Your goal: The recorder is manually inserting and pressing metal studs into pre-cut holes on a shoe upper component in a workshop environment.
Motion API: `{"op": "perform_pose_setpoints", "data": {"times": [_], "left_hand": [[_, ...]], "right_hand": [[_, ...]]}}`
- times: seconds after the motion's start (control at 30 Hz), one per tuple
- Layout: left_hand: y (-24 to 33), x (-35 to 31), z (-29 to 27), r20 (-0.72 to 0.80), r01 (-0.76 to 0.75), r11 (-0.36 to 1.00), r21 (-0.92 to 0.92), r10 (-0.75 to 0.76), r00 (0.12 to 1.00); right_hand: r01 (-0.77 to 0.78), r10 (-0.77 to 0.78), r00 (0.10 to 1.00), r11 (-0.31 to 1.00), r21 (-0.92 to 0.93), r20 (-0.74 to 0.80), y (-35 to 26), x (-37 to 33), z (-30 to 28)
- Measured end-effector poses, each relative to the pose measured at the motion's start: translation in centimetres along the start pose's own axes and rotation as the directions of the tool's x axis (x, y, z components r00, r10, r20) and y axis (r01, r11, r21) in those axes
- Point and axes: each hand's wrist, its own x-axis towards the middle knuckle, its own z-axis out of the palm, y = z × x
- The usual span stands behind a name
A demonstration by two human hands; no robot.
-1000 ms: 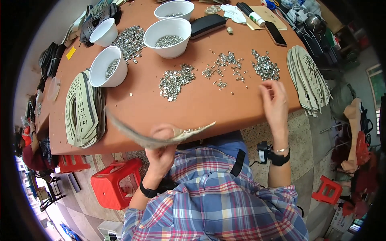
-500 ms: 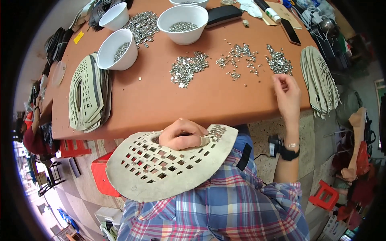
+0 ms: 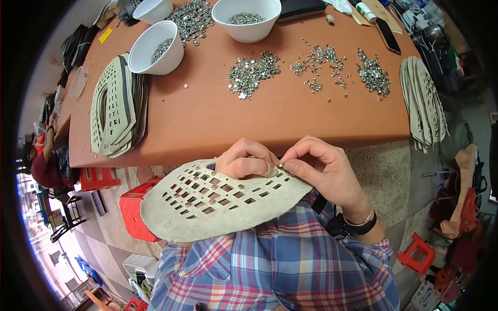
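Observation:
My left hand is closed on a curved, cream-coloured leather panel with rows of square cut-outs, held over my lap below the table edge. Its thumb and fingers grip the upper edge, through or around the opening there. A few round metal studs are set among the cut-outs. At the panel's upper right part, my right hand pinches a small shiny metal stud between thumb and forefinger, right beside the left fingertips. Other studs on that end are mostly hidden by my right fingers.
Ahead on the brown table lie loose piles of metal studs, with white bowls behind. Stacks of cut panels stand at left and right. A phone lies far right; a red stool stands on the floor.
My right hand has come from the right-hand stud pile down and left to the panel's edge. The panel has tilted slightly in my left hand, and the view has shifted a little.

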Motion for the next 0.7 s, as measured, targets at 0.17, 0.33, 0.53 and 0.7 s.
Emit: {"op": "perform_pose_setpoints", "data": {"times": [0.17,0.33,0.53,0.7], "left_hand": [[-0.5,-0.3,-0.5,0.032,0.103,0.992,-0.073,-0.101,0.994],[-0.7,-0.7,-0.3,-0.032,0.16,0.971,-0.177,-0.168,0.985],[-0.4,-0.1,-0.6,0.003,0.146,0.983,-0.115,-0.147,0.989],[-0.2,-0.1,-0.4,-0.017,0.174,0.982,-0.079,-0.175,0.984]], "right_hand": [[0.108,-0.113,0.993,0.983,-0.149,-0.026,-0.3,0.0,0.1],[0.094,-0.103,0.991,0.991,-0.1,-0.086,0.1,-0.1,1.0],[0.128,-0.137,0.985,0.988,-0.086,-0.105,0.3,-0.2,1.0],[0.168,-0.179,0.977,0.981,-0.099,-0.112,0.7,-0.2,1.2]]}}
